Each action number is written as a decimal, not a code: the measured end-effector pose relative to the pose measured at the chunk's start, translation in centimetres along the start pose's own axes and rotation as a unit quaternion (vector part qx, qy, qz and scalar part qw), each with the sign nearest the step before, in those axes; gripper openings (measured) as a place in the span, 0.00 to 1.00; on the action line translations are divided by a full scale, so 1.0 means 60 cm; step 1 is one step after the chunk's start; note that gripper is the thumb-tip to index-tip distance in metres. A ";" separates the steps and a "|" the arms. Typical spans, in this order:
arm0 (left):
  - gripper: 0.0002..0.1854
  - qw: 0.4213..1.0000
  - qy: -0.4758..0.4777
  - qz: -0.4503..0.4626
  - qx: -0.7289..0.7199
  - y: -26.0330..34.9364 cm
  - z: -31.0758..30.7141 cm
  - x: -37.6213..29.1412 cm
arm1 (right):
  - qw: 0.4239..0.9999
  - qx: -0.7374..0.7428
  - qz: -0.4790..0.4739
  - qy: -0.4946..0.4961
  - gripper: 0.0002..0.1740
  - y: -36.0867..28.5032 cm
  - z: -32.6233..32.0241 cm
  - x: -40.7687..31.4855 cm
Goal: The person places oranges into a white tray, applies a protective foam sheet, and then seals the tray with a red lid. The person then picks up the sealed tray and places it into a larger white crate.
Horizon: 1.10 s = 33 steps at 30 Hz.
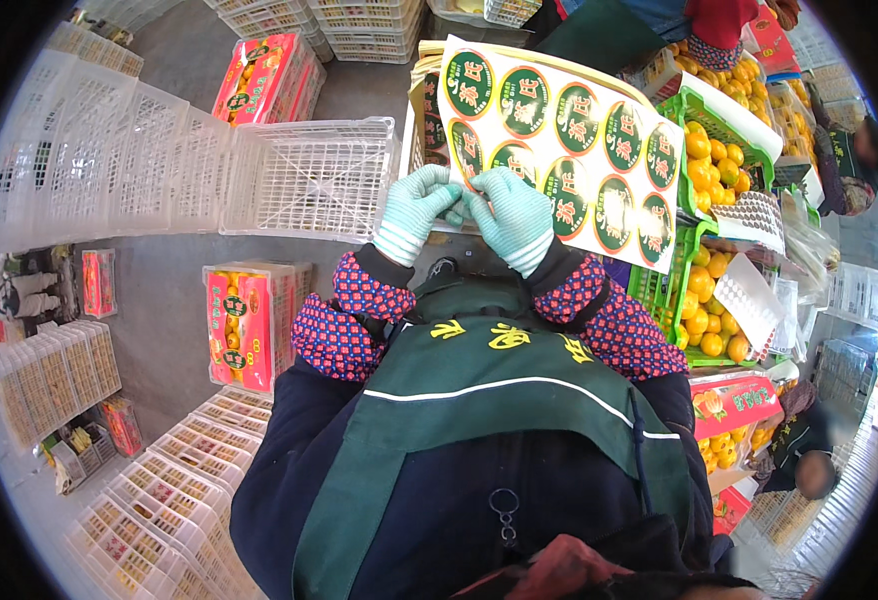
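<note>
A white sheet of round green stickers [585,217] with red and white writing lies tilted in front of me, over a crate lined with brown paper. My right hand [512,214], in a pale green striped knit glove, lies over the sheet's near left corner with its fingers pinched. Facing it, my left hand [416,210] in a matching glove has its thumb and fingers closed at the same corner. The fingertips of both hands nearly meet. Between them, the corner is mostly covered, so whether a sticker is lifted there cannot be told.
An empty white plastic crate [311,180] stands left of my hands, beside a row of nested crates [123,150]. Green crates of oranges [716,165] stand on the right. Red-printed fruit boxes [240,330] sit on the floor. A co-worker's red sleeve [720,26] is at the top.
</note>
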<state>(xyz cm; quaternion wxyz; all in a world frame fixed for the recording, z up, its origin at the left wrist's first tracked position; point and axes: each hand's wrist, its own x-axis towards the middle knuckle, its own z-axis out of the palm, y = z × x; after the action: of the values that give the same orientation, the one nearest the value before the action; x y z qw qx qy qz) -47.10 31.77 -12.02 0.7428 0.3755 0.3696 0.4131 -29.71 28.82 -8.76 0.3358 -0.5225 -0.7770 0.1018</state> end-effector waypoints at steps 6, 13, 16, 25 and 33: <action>0.09 0.999 0.011 0.012 0.038 -0.001 0.023 -0.015 | 0.993 0.106 0.057 0.001 0.07 0.016 -0.009 -0.017; 0.11 0.998 0.023 0.025 0.056 -0.016 0.009 -0.045 | 0.984 0.149 0.095 -0.025 0.07 0.057 0.013 -0.024; 0.12 0.989 0.097 0.019 0.114 -0.034 -0.018 -0.055 | 0.982 0.135 0.129 -0.038 0.09 0.124 0.009 0.009; 0.19 0.976 0.204 -0.020 -0.069 -0.096 -0.049 -0.067 | 0.923 0.203 0.254 0.205 0.09 0.218 -0.151 0.111; 0.19 0.977 -0.007 -0.175 -0.124 -0.114 -0.006 -0.076 | 0.950 0.176 -0.257 -0.026 0.08 -0.074 -0.085 0.006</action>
<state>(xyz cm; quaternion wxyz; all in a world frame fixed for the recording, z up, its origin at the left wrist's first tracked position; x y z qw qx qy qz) -46.85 25.22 -17.00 0.8470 0.2125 0.3703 0.3168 -29.89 26.25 -2.52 0.4166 -0.2350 -0.8634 0.1607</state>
